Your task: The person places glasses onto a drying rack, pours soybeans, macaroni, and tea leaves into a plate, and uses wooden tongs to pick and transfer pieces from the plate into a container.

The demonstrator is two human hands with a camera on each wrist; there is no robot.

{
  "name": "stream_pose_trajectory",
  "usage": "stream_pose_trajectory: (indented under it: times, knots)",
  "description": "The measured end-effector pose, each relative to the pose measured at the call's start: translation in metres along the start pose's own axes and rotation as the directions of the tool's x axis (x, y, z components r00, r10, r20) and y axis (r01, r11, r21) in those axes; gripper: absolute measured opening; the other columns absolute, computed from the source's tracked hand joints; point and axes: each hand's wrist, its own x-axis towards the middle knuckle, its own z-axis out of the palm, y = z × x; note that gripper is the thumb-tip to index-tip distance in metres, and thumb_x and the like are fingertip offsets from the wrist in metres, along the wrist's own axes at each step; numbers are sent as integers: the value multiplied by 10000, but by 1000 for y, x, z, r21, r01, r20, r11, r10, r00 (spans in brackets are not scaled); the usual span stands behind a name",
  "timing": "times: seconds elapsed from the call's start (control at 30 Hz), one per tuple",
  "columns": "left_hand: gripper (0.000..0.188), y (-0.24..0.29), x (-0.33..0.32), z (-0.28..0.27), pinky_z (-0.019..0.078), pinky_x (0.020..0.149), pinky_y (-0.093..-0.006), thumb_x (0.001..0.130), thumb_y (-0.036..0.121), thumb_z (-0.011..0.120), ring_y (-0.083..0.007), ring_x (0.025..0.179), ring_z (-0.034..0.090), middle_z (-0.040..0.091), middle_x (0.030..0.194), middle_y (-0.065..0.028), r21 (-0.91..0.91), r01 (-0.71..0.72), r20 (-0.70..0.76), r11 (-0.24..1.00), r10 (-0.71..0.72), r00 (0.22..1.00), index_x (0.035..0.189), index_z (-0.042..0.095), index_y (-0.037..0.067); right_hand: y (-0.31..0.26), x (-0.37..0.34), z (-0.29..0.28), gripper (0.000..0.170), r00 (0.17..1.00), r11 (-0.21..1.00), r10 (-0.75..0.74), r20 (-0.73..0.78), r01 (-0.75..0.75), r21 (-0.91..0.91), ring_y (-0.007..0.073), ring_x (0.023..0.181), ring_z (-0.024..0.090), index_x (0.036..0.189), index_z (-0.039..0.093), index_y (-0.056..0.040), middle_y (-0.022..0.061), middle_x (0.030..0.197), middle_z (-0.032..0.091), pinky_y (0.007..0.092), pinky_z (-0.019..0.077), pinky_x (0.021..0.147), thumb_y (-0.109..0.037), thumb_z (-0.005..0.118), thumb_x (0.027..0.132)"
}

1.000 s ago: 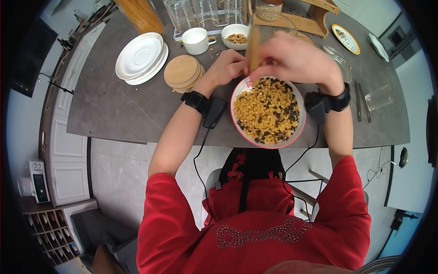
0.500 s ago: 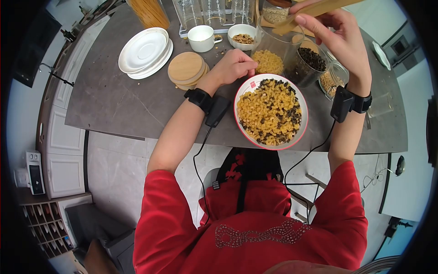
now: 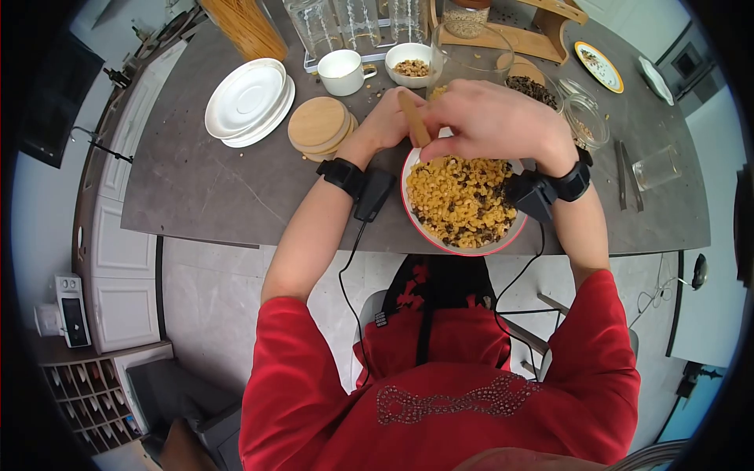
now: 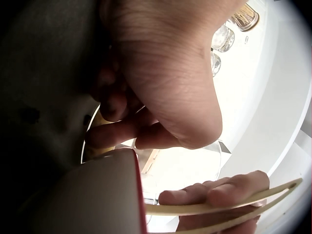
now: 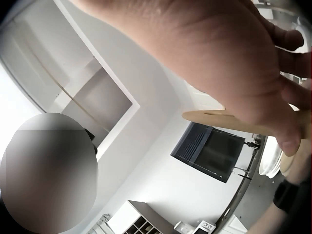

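Note:
Pale wooden tongs (image 3: 414, 118) are in the grip of my right hand (image 3: 503, 122), over the far edge of a white, red-rimmed bowl (image 3: 405, 192). In the left wrist view, the two arms of the tongs (image 4: 209, 210) meet at one end, and their tips are hidden behind the bowl's wall (image 4: 97, 195). Small yellow pasta (image 3: 463, 200) mixed with dark bits fills the bowl. My left hand (image 3: 383, 125) holds the base of a tall glass jar (image 3: 471, 59) just behind the bowl, its fingertips largely covered by the right hand in the head view.
Behind my right hand stand a jar of dark bits (image 3: 532, 93) and another glass jar (image 3: 585, 129). To the left are round wooden lids (image 3: 318, 122), stacked white plates (image 3: 247, 98), a cup (image 3: 340, 74) and a small bowl (image 3: 393, 53). Metal tongs (image 3: 623, 177) lie at right.
Half a second ago my right hand was raised with the wooden tongs at the tall jar's mouth; it has come down and toward me over the bowl. My left hand stays by the jar.

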Motion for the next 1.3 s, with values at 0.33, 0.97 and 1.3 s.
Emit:
stream_pose_trajectory:
  times: [0.33,0.97,1.3]
  knots:
    - [312,2,1,-6,544,605,-273,947,270,686,-115,666,714,755,732,-70,22,0,93,1000,-2,996,882,783,-19,6,7,16,343,990,989,-132,-44,128,-76,322,908,667,1126,694,-95,76,911,731,441,526,818,-355,769,915]
    - [206,4,-1,0,545,622,-271,916,169,698,-106,680,695,762,754,-68,-46,16,16,999,-15,1000,863,787,-9,-6,2,-3,322,1000,999,-13,-7,13,-52,324,914,651,985,718,-68,97,863,690,447,508,804,-377,773,911]
    - [329,8,-1,-4,541,605,-277,944,270,699,-103,677,702,755,735,-72,-9,-5,60,1000,6,998,877,771,-45,4,6,20,346,990,981,-130,-51,121,-153,301,944,655,1162,713,-134,63,908,709,429,516,848,-376,756,918]
